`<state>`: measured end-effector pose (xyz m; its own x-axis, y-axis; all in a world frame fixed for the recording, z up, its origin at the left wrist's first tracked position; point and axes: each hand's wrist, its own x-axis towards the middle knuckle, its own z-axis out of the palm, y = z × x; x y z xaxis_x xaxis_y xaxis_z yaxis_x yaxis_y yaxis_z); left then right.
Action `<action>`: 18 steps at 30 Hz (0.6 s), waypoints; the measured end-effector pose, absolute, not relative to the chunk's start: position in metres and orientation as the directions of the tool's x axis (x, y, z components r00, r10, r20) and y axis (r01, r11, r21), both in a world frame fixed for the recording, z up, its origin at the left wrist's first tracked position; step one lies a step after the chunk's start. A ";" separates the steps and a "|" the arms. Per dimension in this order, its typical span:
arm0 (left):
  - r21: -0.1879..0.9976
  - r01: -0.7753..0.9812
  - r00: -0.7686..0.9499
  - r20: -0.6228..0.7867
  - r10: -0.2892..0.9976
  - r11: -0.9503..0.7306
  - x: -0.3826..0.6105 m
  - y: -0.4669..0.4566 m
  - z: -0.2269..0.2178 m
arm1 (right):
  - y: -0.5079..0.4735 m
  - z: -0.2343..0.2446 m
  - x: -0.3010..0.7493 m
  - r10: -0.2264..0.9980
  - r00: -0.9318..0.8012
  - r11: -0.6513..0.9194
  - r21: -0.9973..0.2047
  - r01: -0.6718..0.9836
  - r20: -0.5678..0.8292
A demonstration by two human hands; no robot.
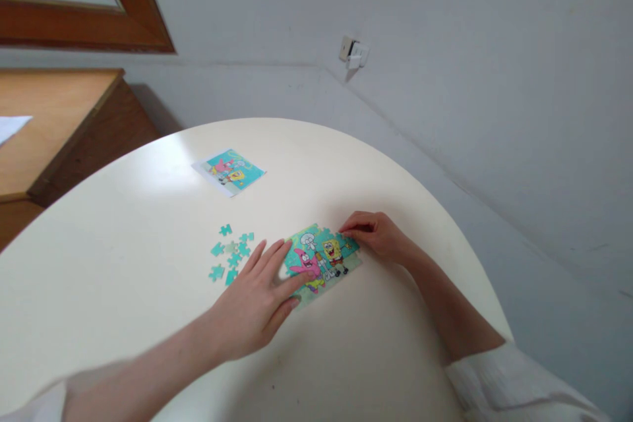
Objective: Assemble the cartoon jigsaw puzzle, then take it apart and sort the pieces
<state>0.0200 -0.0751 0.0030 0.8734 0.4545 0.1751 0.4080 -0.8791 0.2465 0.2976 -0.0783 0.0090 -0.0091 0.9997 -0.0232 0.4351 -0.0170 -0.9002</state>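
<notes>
A partly joined jigsaw puzzle with cartoon figures on a teal ground lies flat on the round table; its upper edge is uneven with open tabs. My left hand rests across the puzzle's left side, fingers spread, covering part of it. At the upper right edge of the puzzle, my right hand is closed in a pinch on a puzzle piece, mostly hidden by the fingers. Several loose teal puzzle pieces lie just left of the puzzle, near my left fingertips.
A printed picture card of the same scene lies farther back on the white round table. Beyond the table's left edge stands a wooden desk with a paper on it. A wall socket with plug is behind.
</notes>
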 end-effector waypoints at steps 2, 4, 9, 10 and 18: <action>0.248 0.404 0.873 0.182 0.452 -0.881 0.020 -0.075 0.002 | -0.078 0.008 0.297 0.999 0.031 -0.053 -0.907 0.418 -0.044; 0.248 0.405 0.872 0.184 0.453 -0.880 0.020 -0.075 0.002 | -0.079 0.007 0.297 0.997 0.055 -0.078 -0.907 0.414 -0.061; 0.242 0.404 0.874 0.182 0.450 -0.882 0.020 -0.075 0.002 | -0.079 0.009 0.295 0.999 0.018 -0.053 -0.904 0.424 -0.050; 0.240 0.405 0.875 0.180 0.450 -0.882 0.020 -0.075 0.002 | -0.079 0.009 0.295 0.999 0.016 -0.046 -0.903 0.427 -0.044; 0.249 0.409 0.871 0.181 0.457 -0.878 0.020 -0.075 0.004 | -0.079 0.008 0.296 0.999 0.024 -0.044 -0.902 0.429 -0.038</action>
<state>0.0204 -0.0750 0.0037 0.8706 0.4574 0.1812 0.4095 -0.8778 0.2487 0.2957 -0.0792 0.0075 0.0238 0.9990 -0.0379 0.4293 -0.0445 -0.9020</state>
